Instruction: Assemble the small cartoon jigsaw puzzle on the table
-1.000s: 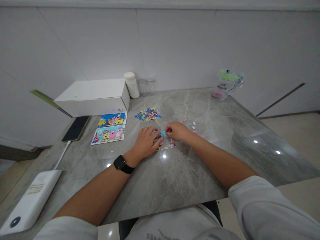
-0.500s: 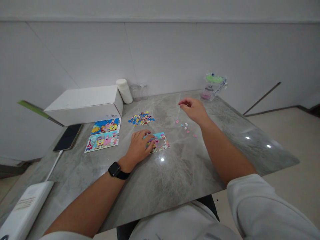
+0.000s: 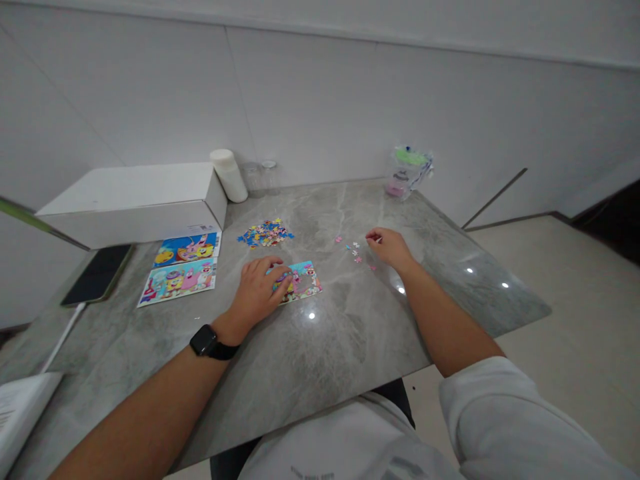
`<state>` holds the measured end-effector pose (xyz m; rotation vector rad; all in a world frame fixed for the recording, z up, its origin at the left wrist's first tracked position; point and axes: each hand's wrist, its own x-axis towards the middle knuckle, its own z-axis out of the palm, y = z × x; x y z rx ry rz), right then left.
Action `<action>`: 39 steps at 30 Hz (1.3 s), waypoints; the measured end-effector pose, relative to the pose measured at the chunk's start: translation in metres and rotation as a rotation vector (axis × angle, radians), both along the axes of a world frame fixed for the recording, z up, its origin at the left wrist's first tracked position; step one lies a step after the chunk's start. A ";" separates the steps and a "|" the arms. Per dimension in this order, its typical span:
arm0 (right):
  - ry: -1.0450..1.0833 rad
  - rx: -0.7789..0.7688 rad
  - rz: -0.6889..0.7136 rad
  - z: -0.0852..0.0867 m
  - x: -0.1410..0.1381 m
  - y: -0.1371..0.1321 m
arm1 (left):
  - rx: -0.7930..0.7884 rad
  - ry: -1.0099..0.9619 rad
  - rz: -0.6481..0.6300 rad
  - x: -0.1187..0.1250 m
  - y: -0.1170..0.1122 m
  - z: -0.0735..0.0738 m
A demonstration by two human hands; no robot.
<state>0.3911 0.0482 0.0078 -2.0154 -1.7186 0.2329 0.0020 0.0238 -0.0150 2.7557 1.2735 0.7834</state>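
My left hand point(image 3: 260, 291) lies with fingers spread over the left part of a partly assembled jigsaw puzzle point(image 3: 306, 280). The puzzle shows colourful cartoon figures, and a grey gap is visible in its right half. My right hand point(image 3: 389, 247) is at the right, just beside several loose pink, white and blue jigsaw pieces point(image 3: 358, 260). Its thumb and fingertips are pinched together. A tiny pale spot shows at the fingers, too small to name. Farther back, left of the middle, is a heap of mixed jigsaw pieces point(image 3: 267, 233).
Two cartoon picture cards point(image 3: 177, 283) lie at the left, before a white box point(image 3: 130, 200). A phone point(image 3: 97, 275) with a white cable lies beyond them. A white bottle point(image 3: 230, 176) and clear cups point(image 3: 269, 177) stand behind; a plastic bag point(image 3: 407, 175) sits at the back right.
The view has turned to the right. My right hand has come lower and nearer to the loose pieces, its fingers still pinched. My left hand stays on the puzzle.
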 end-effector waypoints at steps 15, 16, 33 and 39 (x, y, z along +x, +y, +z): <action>-0.125 -0.474 0.362 0.007 0.034 -0.011 | 0.038 -0.039 0.037 -0.003 0.002 -0.003; -0.120 -0.491 0.375 0.007 0.032 -0.011 | 0.034 -0.046 0.037 -0.003 0.002 -0.003; 0.065 -0.487 0.488 0.003 0.014 -0.012 | 0.002 -0.236 0.060 -0.004 0.004 -0.001; 0.365 -0.398 0.607 0.021 -0.016 -0.005 | -0.008 -0.290 0.056 -0.007 0.007 -0.005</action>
